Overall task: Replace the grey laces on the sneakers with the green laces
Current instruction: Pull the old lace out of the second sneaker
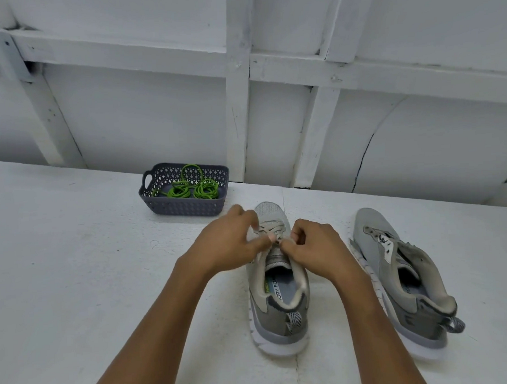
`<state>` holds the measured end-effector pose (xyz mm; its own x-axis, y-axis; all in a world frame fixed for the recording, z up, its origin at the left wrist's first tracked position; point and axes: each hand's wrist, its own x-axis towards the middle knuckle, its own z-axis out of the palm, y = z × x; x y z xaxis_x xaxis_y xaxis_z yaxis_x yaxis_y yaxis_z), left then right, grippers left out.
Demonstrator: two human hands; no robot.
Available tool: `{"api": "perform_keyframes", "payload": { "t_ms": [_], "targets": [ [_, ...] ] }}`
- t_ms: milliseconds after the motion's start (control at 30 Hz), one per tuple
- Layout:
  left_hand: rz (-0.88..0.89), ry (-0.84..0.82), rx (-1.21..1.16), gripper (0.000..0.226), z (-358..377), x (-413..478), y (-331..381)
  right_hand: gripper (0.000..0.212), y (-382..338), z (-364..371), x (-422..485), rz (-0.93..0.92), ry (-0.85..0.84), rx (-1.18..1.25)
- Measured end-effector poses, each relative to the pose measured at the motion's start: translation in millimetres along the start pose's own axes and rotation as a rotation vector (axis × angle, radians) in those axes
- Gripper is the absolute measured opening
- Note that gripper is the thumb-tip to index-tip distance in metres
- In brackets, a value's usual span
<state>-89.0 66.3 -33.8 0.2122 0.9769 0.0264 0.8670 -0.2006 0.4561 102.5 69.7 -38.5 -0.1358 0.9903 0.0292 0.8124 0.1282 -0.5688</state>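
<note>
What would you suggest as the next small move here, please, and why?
Probably loosen the grey lace and draw it out of the top eyelets. The left hand and right hand both pinch it over the sneaker, which is laced, and the green laces lie unused in the basket.

open to the left across the bare white tabletop (74,274). narrow lane between the upright grey mesh sneaker (278,322) and the tilted grey mesh sneaker (376,256). barred behind by the dark grey perforated plastic basket (185,208) and white panelled wall (154,109).
</note>
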Motion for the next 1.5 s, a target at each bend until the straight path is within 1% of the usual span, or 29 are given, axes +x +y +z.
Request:
{"api": "perform_keyframes", "payload": {
  "t_ms": [33,100,233,300,400,500,567,667,733,833,900,967,1133,1200,1267,1300,1333,1400,1433,1500],
  "targets": [
    [0.025,0.004,0.055,0.042,0.9,-1.3,3.8,0.024,-0.6,-0.8,0.4,-0.011,0.006,-0.013],
    [0.047,0.009,0.138,0.037,3.1,-2.0,12.1,0.024,-1.2,-2.0,0.3,-0.037,0.000,-0.031],
    [-0.001,0.017,0.159,0.038,6.2,3.1,14.0,0.025,2.7,-4.7,0.7,-0.055,0.016,-0.030],
    [-0.029,-0.004,0.107,0.042,3.2,5.7,4.2,0.023,8.5,-4.8,0.4,-0.003,0.080,0.028],
    [-0.069,-0.057,-0.063,0.042,2.3,7.9,-10.6,0.025,17.0,1.4,-2.2,0.100,0.169,0.150],
    [-0.096,-0.072,-0.209,0.037,4.6,5.3,-15.6,0.025,17.5,4.3,-2.5,0.129,0.148,0.180],
    [-0.073,-0.088,-0.238,0.035,5.1,4.0,-18.0,0.021,15.3,2.2,-2.6,0.123,0.131,0.189],
    [-0.035,-0.120,-0.280,0.035,5.2,3.2,-21.5,0.015,10.3,3.4,-3.3,0.067,0.156,0.181],
    [-0.024,-0.129,-0.327,0.036,6.1,3.8,-22.2,0.014,5.7,8.3,-3.4,-0.024,0.177,0.147],
    [-0.015,-0.131,-0.374,0.037,8.5,6.2,-23.9,0.020,-3.5,12.9,0.4,-0.206,0.183,-0.028],
    [-0.011,-0.133,-0.398,0.039,9.4,7.2,-24.9,0.018,-11.6,14.0,4.1,-0.283,0.112,-0.126],
    [-0.009,-0.133,-0.410,0.041,9.3,6.8,-24.5,0.013,-17.5,17.4,7.4,-0.311,0.073,-0.204],
    [-0.030,-0.130,-0.425,0.040,8.1,3.8,-22.4,0.003,-21.2,24.8,13.6,-0.301,0.069,-0.237],
    [-0.038,-0.136,-0.429,0.038,7.6,4.2,-23.2,0.011,-22.5,25.3,15.2,-0.280,0.072,-0.232],
    [-0.041,-0.146,-0.434,0.037,7.6,4.2,-23.8,0.017,-23.5,23.2,16.2,-0.242,0.137,-0.191],
    [-0.041,-0.147,-0.441,0.036,7.8,3.9,-24.3,0.018,-23.1,21.8,16.8,-0.225,0.195,-0.150],
    [-0.042,-0.148,-0.449,0.035,8.1,3.7,-25.1,0.019,-21.5,20.2,17.7,-0.205,0.261,-0.084],
    [-0.050,-0.154,-0.464,0.034,9.0,3.7,-26.8,0.015,-19.4,14.5,17.7,-0.139,0.347,0.152],
    [-0.054,-0.155,-0.467,0.034,9.2,4.0,-27.7,0.015,-19.4,11.4,17.5,-0.095,0.338,0.308],
    [-0.057,-0.160,-0.463,0.033,9.4,5.1,-28.0,0.018,-19.6,9.2,15.8,-0.005,0.234,0.604]
  ]
}}
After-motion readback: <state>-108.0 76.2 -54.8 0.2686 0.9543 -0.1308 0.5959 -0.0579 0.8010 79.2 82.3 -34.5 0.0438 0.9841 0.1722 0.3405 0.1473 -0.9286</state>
